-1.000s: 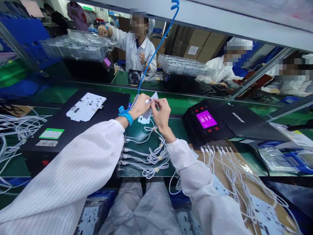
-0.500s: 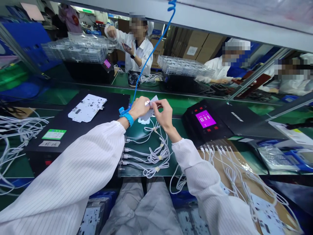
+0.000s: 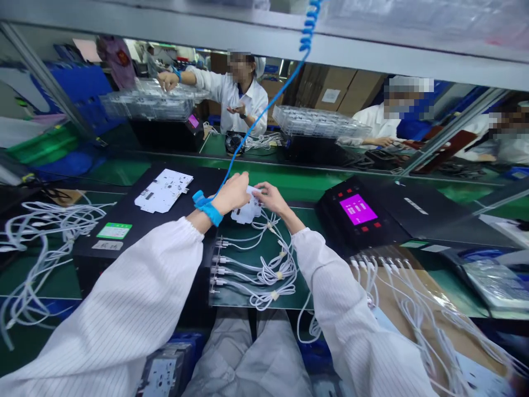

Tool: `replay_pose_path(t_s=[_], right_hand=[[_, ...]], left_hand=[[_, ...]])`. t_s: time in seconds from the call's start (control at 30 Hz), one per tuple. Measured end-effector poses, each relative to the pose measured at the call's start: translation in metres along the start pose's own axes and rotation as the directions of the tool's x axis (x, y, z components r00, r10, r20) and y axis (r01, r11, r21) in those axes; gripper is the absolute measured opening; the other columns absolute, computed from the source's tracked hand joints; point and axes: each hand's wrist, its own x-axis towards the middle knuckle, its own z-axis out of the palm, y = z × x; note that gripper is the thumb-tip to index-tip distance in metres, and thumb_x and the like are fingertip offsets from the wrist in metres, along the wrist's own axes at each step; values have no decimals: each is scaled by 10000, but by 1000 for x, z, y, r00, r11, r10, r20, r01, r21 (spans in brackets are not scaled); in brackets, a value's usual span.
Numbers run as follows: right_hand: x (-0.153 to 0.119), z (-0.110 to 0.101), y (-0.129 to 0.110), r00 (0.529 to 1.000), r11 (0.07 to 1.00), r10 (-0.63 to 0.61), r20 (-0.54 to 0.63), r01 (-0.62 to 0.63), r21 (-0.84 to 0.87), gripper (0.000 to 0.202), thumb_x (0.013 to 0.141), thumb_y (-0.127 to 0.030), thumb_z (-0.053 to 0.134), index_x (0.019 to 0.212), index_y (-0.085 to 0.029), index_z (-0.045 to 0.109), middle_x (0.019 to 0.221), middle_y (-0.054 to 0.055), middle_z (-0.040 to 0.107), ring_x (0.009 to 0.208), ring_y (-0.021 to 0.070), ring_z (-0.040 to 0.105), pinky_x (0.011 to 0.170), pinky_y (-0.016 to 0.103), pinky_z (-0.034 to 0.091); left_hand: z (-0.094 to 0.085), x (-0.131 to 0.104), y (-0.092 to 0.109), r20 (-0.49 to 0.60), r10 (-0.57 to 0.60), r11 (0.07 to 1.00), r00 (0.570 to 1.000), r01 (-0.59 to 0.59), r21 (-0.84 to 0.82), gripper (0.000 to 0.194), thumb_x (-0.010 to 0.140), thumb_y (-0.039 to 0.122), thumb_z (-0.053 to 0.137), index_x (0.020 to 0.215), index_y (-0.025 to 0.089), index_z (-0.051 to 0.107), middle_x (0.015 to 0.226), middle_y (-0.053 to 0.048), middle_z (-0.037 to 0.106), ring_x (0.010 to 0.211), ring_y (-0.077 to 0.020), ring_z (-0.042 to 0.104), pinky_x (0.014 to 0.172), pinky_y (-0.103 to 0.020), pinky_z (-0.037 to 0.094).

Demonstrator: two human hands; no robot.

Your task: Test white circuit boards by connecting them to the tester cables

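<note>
My left hand (image 3: pixel 233 193), with a blue wrist strap (image 3: pixel 207 208) on its wrist, is at the upper left of a small white board (image 3: pixel 247 212). Its fingers are closed, and what they hold is hidden. At the board's upper right edge, my right hand (image 3: pixel 270 197) pinches with thumb and fingers near a white piece; the contact is too small to make out. Bundled white cables (image 3: pixel 268 270) lie just below the board on the green mat. Another white circuit board (image 3: pixel 164 190) rests flat on the black box (image 3: pixel 140 226) at the left.
A black device with a magenta screen (image 3: pixel 358 209) stands at the right, its white cables (image 3: pixel 409 298) running over brown cardboard. Loose white cables (image 3: pixel 41 237) lie at the far left. A blue coiled cord (image 3: pixel 275 102) crosses the view. Co-workers sit beyond the bench.
The view has shifted, so the bench shows slightly lower and to the right. The light sheet that stood up between my hands is no longer visible, and more of the small white board shows.
</note>
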Motion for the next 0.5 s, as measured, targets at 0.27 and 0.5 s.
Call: replay_pose_path(t_s=[0.27, 0.5], right_hand=[[6, 43, -1, 1000, 900, 9, -8, -12, -436, 164, 902, -246, 736, 1049, -177, 754, 1059, 107, 707, 1042, 241, 641, 996, 405, 494], [-8, 55, -2, 999, 809, 48, -7, -43, -586, 249, 917, -254, 750, 1133, -136, 793, 1300, 209, 557, 1304, 326, 492, 1141, 468, 374]], left_hand=[[-89, -100, -58, -251, -303, 816, 919, 386, 430, 1076, 853, 654, 669, 1610, -3, 280, 1444, -347, 532, 1370, -505, 525, 1125, -558, 446], [-92, -113, -88, -266, -377, 796, 887, 457, 397, 1032, 866, 641, 627, 1575, -30, 293, 1418, -315, 595, 1318, -472, 595, 1050, -510, 523]])
